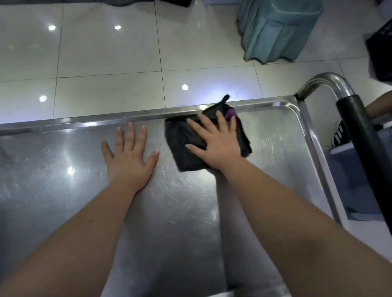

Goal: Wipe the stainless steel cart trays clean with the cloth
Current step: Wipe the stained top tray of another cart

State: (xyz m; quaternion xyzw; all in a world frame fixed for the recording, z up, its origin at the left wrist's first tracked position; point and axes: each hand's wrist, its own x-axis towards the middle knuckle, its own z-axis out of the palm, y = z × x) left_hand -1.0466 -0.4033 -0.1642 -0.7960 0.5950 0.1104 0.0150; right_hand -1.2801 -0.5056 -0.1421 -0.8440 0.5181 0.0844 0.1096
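Note:
The stainless steel cart tray [41,173] fills the lower part of the view, scratched and shiny. A dark folded cloth [183,147] with a purple bit at its far edge lies on the tray against the far rim. My right hand [215,142] presses flat on the cloth, fingers spread. Just left of the cloth, my left hand [128,155] rests flat on the bare tray with its fingers apart and nothing in it.
The cart's handle [356,132], steel tube with a black grip, rises at the right. Beyond the tray lies glossy tiled floor [105,57]. A teal covered object [278,19] stands far right, a dark crate [387,49] at the right edge. Another person's arm [386,104] and shoe [340,134] show behind the handle.

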